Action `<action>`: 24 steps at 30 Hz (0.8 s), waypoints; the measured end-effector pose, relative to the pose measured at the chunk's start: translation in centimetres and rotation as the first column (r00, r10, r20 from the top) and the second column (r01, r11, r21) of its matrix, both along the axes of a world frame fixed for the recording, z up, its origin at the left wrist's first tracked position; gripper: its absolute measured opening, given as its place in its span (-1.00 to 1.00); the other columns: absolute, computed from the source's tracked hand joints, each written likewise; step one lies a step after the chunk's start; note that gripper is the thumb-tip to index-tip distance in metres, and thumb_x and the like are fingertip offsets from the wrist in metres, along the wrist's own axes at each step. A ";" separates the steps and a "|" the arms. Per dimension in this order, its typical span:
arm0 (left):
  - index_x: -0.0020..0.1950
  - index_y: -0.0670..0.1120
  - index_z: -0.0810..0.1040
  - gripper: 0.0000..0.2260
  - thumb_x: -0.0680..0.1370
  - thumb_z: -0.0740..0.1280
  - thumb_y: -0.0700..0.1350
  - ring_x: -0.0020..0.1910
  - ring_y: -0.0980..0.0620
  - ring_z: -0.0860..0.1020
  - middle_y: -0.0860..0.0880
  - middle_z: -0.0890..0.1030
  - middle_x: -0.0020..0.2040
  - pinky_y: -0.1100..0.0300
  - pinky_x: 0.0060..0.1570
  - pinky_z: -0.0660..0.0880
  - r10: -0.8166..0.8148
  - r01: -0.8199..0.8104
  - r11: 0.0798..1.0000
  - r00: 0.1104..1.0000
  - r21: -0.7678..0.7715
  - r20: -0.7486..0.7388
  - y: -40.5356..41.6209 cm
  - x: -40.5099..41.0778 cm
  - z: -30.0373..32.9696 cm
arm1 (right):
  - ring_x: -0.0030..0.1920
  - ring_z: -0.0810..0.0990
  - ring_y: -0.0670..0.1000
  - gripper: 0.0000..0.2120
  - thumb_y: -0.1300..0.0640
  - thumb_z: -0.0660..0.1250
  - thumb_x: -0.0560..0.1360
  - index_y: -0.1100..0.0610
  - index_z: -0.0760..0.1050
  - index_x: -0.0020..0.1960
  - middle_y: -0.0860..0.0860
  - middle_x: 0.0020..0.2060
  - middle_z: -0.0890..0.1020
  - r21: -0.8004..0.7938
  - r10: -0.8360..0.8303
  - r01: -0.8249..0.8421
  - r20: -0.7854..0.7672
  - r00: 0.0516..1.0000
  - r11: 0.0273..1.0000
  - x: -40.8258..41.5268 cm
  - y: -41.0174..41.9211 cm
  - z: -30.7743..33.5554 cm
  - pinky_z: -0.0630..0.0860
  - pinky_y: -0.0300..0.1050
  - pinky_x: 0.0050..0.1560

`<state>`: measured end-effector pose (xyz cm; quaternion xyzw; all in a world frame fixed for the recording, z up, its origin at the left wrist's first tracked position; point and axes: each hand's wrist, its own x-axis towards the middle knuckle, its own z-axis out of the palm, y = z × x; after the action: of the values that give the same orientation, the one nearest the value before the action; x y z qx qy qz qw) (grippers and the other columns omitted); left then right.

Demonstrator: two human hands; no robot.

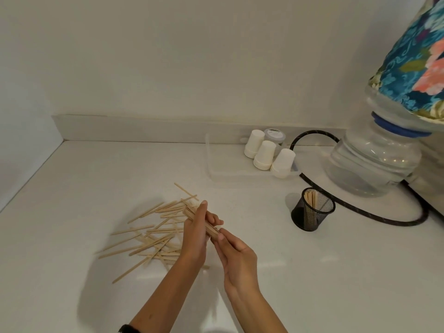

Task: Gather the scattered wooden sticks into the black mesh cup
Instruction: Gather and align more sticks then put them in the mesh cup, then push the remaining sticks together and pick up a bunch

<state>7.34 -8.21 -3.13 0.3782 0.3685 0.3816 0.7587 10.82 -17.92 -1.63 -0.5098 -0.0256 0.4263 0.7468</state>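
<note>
White counter [312,272] fills the lower frame, meeting a pale wall behind. At centre, the left hand [195,234] curls its fingers round a bundle [204,225] of wooden sticks, while the right hand [236,257] pinches the bundle's near end between thumb and fingertips, seemingly squaring it up. Just left of the hands, touching the left one, lies the loose pile [153,236] of sticks, crossing at all angles. The mesh cup [312,210] stands upright to the right of centre, well apart from the pile, with a few sticks already leaning inside. So the job looks early: a small part is in, a handful is held, and most sticks remain on the counter. Behind the cup a dark cable [374,215] loops past; a water bottle [374,162] stands at right, and paper cups [266,153] sit upside down in a clear tray [216,164]. Nothing lies between hands and cup.
</note>
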 end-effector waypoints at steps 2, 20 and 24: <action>-0.44 -0.08 0.48 -0.60 0.55 0.29 0.08 -0.26 0.00 0.59 -0.06 0.54 -0.39 0.04 -0.03 0.49 -0.026 0.026 1.000 1.000 0.015 0.010 -0.4 1.3 0.0 | 0.02 0.68 0.02 -0.80 0.31 0.39 0.45 0.24 0.63 0.07 0.11 -0.05 0.72 -0.029 -0.022 0.025 0.079 0.997 0.999 1.6 -0.6 0.1 0.61 -0.25 0.00; 0.49 0.08 0.17 -0.52 0.59 0.03 0.20 0.54 -0.05 -0.04 0.00 0.03 0.57 -0.04 0.42 0.03 0.283 0.733 0.558 0.273 0.390 -0.919 -4.2 14.8 -6.8 | -0.28 0.55 -0.29 -0.82 0.21 0.42 0.44 0.14 0.66 0.04 -0.09 -0.15 0.67 -0.227 0.208 0.240 0.973 0.102 0.944 29.7 -7.6 12.8 0.39 -0.59 -0.19; 0.53 0.09 0.10 -0.48 0.59 -0.08 0.22 0.55 -0.10 -0.05 -0.03 0.00 0.58 -0.09 0.45 0.00 0.410 0.738 0.519 0.228 0.431 -0.883 -5.1 15.2 -8.0 | -0.06 0.63 0.00 -0.83 0.23 0.39 0.47 0.17 0.66 0.05 0.07 -0.04 0.71 -0.474 0.516 0.221 0.832 -0.206 0.852 32.2 -7.5 14.7 0.44 -0.35 0.07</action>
<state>22.52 -13.34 -11.14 0.8750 0.4612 0.0832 0.1219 42.98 -25.45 13.09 -0.7999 -0.5491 -0.0415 0.2388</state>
